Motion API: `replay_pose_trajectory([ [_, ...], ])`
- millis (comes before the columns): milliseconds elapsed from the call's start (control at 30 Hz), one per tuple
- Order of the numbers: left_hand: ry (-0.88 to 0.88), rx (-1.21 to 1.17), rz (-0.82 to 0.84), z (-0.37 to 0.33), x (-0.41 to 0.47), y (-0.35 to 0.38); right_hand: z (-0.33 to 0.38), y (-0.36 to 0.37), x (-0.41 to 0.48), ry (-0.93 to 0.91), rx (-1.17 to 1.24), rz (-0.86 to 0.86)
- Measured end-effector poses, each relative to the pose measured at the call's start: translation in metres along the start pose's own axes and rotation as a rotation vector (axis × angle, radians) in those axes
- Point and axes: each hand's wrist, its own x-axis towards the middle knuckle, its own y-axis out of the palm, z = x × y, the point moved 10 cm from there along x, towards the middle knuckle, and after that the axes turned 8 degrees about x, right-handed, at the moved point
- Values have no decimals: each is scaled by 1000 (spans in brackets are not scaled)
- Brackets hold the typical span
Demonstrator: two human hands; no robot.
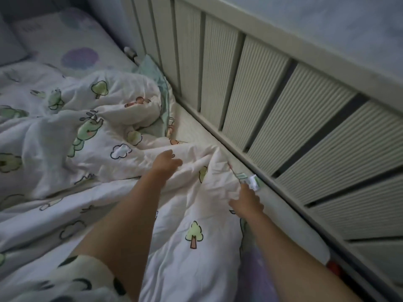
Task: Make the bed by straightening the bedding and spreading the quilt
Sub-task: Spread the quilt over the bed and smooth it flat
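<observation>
A white quilt (91, 136) printed with green trees, clouds and dinosaurs lies crumpled across the bed, bunched high toward the far side. My left hand (165, 162) reaches onto a ridge of the quilt in the middle, its fingers curled into the fabric where creases converge. My right hand (246, 202) holds the quilt's edge close to the bed rail, just below a small white and green care label (249, 180). A purple-dotted pillow (72, 49) lies at the far left.
A cream slatted bed rail (272, 88) runs diagonally along the right side, tight against the mattress edge (196, 129). A pale green cloth (156, 75) is wedged by the rail beyond the quilt. A purple sheet (255, 273) shows below my right forearm.
</observation>
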Motion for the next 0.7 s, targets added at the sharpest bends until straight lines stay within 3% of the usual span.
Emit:
replay_pose_trajectory([
  [100,38,89,41,10,-3,34,-29,17,-1,100,162,37],
  [233,52,149,140,21,-12,87,-40,26,-2,118,424,-44],
  [367,88,228,174,28,-22,120,-33,51,-9,117,719,98],
  [500,106,350,195,32,-30,140,-52,1,-18,-7,444,-85],
  [700,247,366,257,-5,-51,181,-100,-130,-35,-45,-16,-551],
])
